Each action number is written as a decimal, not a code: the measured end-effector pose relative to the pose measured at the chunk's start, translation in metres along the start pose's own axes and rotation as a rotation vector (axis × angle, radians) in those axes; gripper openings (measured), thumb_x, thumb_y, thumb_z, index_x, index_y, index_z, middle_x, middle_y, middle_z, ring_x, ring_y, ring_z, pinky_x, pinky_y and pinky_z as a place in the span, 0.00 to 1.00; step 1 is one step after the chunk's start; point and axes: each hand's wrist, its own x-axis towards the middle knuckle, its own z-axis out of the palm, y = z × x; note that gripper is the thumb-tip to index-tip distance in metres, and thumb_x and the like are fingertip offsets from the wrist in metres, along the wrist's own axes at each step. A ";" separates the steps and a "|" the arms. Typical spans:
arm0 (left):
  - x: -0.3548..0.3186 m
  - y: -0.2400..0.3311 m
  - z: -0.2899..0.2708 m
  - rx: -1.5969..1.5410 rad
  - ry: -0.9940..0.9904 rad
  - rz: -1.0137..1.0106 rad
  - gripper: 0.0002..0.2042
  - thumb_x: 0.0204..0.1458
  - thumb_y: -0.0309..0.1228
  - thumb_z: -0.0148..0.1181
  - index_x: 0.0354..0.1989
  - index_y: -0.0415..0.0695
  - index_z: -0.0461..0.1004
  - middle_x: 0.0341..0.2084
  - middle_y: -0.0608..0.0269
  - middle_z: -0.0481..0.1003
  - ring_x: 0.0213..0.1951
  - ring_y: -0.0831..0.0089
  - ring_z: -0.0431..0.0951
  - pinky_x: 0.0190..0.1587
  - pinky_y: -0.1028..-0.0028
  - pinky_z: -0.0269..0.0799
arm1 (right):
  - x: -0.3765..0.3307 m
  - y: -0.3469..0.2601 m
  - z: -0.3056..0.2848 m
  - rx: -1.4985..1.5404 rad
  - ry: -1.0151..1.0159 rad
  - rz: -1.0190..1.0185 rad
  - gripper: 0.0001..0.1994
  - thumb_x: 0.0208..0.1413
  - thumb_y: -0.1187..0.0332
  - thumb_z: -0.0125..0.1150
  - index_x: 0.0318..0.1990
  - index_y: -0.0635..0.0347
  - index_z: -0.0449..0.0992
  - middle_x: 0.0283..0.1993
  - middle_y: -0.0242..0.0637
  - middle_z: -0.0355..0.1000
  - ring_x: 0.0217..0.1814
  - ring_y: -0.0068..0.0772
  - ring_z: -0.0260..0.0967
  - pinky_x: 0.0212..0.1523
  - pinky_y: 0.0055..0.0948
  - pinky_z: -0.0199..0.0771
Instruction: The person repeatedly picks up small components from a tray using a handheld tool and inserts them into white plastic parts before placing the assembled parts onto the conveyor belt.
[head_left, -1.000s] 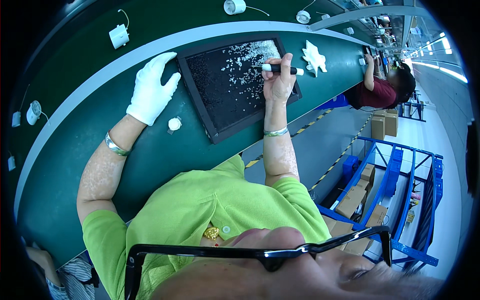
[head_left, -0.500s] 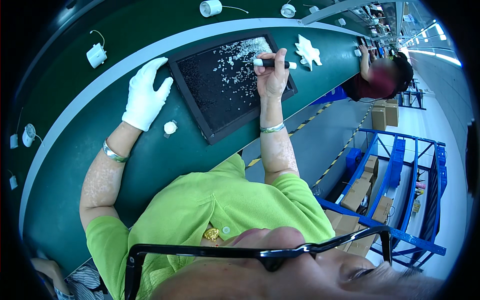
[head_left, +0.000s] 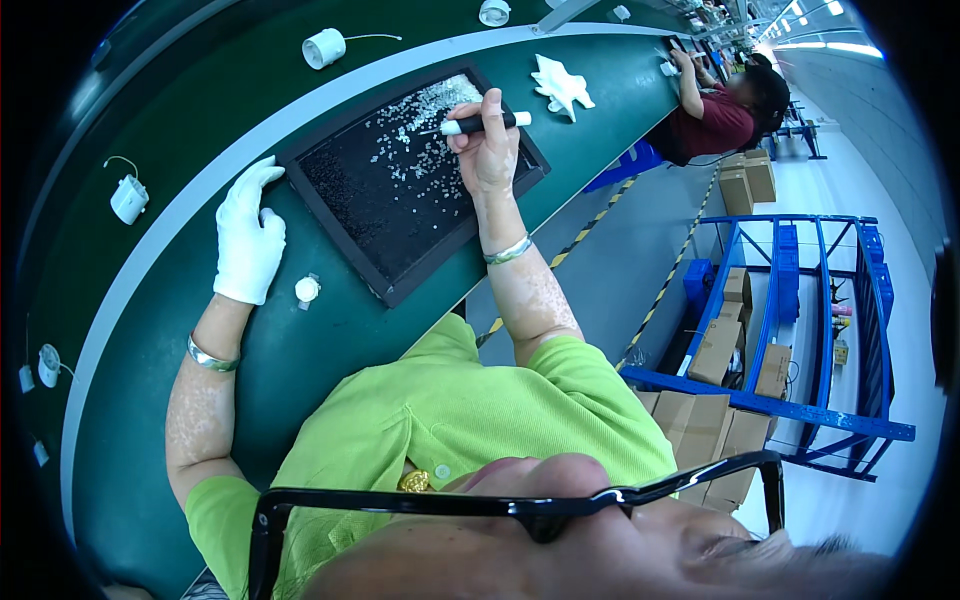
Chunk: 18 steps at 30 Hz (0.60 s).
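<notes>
My left hand (head_left: 250,240), in a white glove, is beside the left edge of a black tray (head_left: 345,252). Its fingers reach toward the tray corner, apart from the thumb, and nothing shows between them. Over the tray, my bare right hand (head_left: 488,158) grips a black-and-white pen-shaped tool (head_left: 490,122) between thumb and fingers. The tool's thin tip points left, above scattered small clear pieces (head_left: 398,122); whether it touches one I cannot tell. Small black pieces (head_left: 335,185) cover the tray's left part. A small round white part (head_left: 307,290) lies near my left wrist.
A crumpled white glove (head_left: 562,88) lies right of the tray on the green table (head_left: 330,345). Beyond a pale rail, white cylindrical parts with wires (head_left: 324,48) stand on a green surface. A co-worker (head_left: 715,120) sits farther along; a blue rack (head_left: 780,400) with cardboard boxes stands at right.
The view has shifted, so the table and tray appear farther left. My left thumb has drawn nearer its fingers and away from the tray. My right hand still holds the tool over the tray.
</notes>
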 end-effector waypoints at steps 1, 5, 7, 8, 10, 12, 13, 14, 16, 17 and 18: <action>0.001 0.001 0.000 -0.018 -0.002 -0.011 0.17 0.44 0.18 0.51 0.45 0.39 0.72 0.48 0.51 0.72 0.50 0.53 0.72 0.56 0.64 0.65 | 0.000 -0.001 0.000 -0.001 -0.002 -0.008 0.26 0.60 0.49 0.51 0.24 0.67 0.72 0.26 0.43 0.70 0.19 0.23 0.61 0.18 0.20 0.62; 0.002 0.004 0.001 -0.001 0.016 -0.012 0.15 0.49 0.31 0.59 0.46 0.40 0.73 0.48 0.50 0.73 0.50 0.54 0.72 0.55 0.64 0.65 | 0.000 -0.001 0.000 0.012 0.007 -0.012 0.25 0.60 0.50 0.51 0.25 0.67 0.72 0.27 0.43 0.70 0.19 0.23 0.61 0.18 0.20 0.62; 0.002 0.003 0.001 -0.005 0.014 -0.013 0.16 0.50 0.33 0.59 0.46 0.40 0.73 0.48 0.50 0.73 0.50 0.54 0.72 0.55 0.64 0.65 | 0.000 -0.001 -0.001 0.015 0.004 -0.016 0.25 0.60 0.50 0.51 0.25 0.67 0.72 0.27 0.43 0.70 0.19 0.23 0.61 0.18 0.20 0.62; 0.002 0.002 0.001 -0.009 0.012 -0.015 0.17 0.50 0.35 0.60 0.46 0.40 0.73 0.47 0.50 0.73 0.50 0.54 0.72 0.55 0.64 0.65 | 0.000 -0.001 -0.001 0.018 0.002 -0.020 0.25 0.60 0.50 0.51 0.25 0.66 0.72 0.27 0.43 0.70 0.19 0.23 0.61 0.18 0.20 0.62; 0.001 0.002 0.001 0.004 0.015 -0.009 0.17 0.50 0.34 0.60 0.46 0.40 0.73 0.47 0.50 0.73 0.50 0.54 0.72 0.55 0.64 0.65 | -0.001 -0.001 -0.001 0.018 -0.001 -0.019 0.25 0.60 0.50 0.51 0.25 0.66 0.72 0.28 0.44 0.70 0.19 0.23 0.61 0.18 0.20 0.62; 0.001 0.002 0.000 0.017 0.017 -0.002 0.17 0.50 0.34 0.60 0.46 0.40 0.73 0.47 0.50 0.73 0.50 0.54 0.72 0.55 0.64 0.66 | -0.001 -0.001 -0.002 0.018 -0.003 -0.018 0.25 0.60 0.49 0.51 0.25 0.66 0.72 0.28 0.44 0.70 0.19 0.23 0.61 0.18 0.20 0.62; 0.002 0.003 0.000 0.011 0.009 -0.004 0.17 0.50 0.34 0.60 0.46 0.40 0.73 0.47 0.50 0.73 0.50 0.54 0.72 0.55 0.64 0.66 | -0.001 -0.001 -0.003 0.021 -0.006 -0.026 0.25 0.60 0.50 0.51 0.25 0.66 0.72 0.28 0.44 0.70 0.19 0.23 0.61 0.18 0.20 0.62; 0.002 0.003 0.000 0.005 0.002 -0.007 0.17 0.50 0.34 0.60 0.46 0.40 0.73 0.47 0.50 0.73 0.49 0.54 0.73 0.55 0.64 0.66 | -0.001 -0.001 -0.003 0.023 -0.010 -0.033 0.25 0.60 0.50 0.51 0.25 0.66 0.72 0.28 0.44 0.70 0.19 0.23 0.61 0.18 0.20 0.62; 0.002 0.003 0.000 0.002 0.005 -0.010 0.17 0.50 0.34 0.60 0.46 0.40 0.73 0.47 0.51 0.73 0.49 0.54 0.73 0.54 0.65 0.66 | -0.001 0.000 -0.003 0.028 -0.007 -0.031 0.25 0.61 0.50 0.50 0.25 0.66 0.72 0.28 0.45 0.70 0.19 0.23 0.61 0.19 0.20 0.62; 0.002 0.003 0.000 -0.002 0.008 -0.011 0.16 0.50 0.33 0.60 0.46 0.39 0.73 0.47 0.51 0.74 0.49 0.54 0.73 0.54 0.65 0.66 | -0.002 0.000 -0.003 0.034 -0.004 -0.029 0.25 0.61 0.50 0.50 0.25 0.66 0.72 0.28 0.45 0.70 0.19 0.23 0.61 0.19 0.20 0.62; 0.001 0.003 0.000 0.001 0.009 -0.012 0.16 0.50 0.33 0.60 0.46 0.39 0.73 0.47 0.51 0.74 0.49 0.54 0.73 0.54 0.65 0.66 | -0.002 0.000 -0.002 0.036 -0.005 -0.028 0.25 0.61 0.50 0.50 0.25 0.66 0.72 0.28 0.45 0.70 0.19 0.23 0.61 0.19 0.20 0.62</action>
